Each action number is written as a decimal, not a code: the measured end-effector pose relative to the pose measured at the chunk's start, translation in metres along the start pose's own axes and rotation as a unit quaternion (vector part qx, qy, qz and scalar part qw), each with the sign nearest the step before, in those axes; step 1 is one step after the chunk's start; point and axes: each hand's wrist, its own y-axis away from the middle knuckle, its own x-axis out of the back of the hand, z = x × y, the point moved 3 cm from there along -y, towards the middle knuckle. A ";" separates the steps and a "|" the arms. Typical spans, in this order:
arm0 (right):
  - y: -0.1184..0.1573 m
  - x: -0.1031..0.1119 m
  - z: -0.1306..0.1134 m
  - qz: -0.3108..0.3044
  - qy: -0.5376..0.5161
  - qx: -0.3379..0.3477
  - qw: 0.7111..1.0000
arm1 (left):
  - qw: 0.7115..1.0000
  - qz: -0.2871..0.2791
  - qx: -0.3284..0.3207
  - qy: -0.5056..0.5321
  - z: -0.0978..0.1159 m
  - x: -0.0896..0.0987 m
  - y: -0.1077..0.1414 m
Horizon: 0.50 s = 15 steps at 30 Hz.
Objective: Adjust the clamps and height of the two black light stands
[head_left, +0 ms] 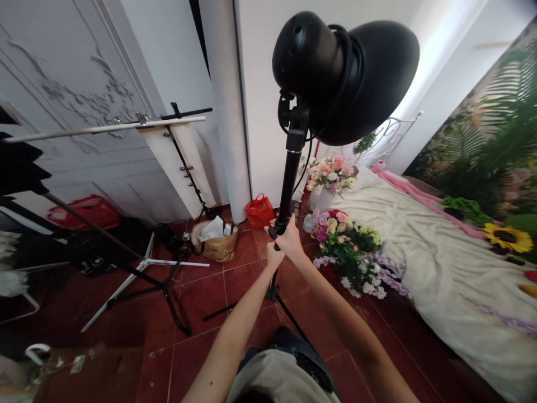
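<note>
A black studio lamp [319, 67] with a wide dome reflector [377, 73] sits on top of a black light stand [289, 179], its head tilted toward the right. Both of my hands are wrapped around the stand's pole near a collar with a knob. My right hand [290, 235] is closed around the pole at the collar. Just below and to the left, my left hand [274, 254] is closed on the pole too, its fingers partly hidden. A dark cable [308, 165] hangs beside the pole. The stand's spread legs [289, 313] rest on the floor in front of me.
Artificial flowers [346, 240] and a bed with a cream cover [423, 252] lie to the right. A wicker basket [216, 243] and a red bag [260, 211] stand by the wall. Other tripod legs [168, 302] spread over the red tiled floor [201, 302] at left.
</note>
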 end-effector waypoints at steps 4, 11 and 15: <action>-0.007 -0.007 0.004 -0.006 -0.015 0.012 1.000 | 0.999 -0.030 -0.029 -0.026 0.000 0.005 0.002; -0.026 0.010 -0.025 -0.061 0.007 0.063 0.996 | 0.990 -0.105 -0.089 -0.037 -0.013 0.018 0.016; -0.030 0.004 -0.039 0.061 0.086 0.022 0.994 | 0.994 -0.092 -0.051 -0.027 -0.035 0.018 0.013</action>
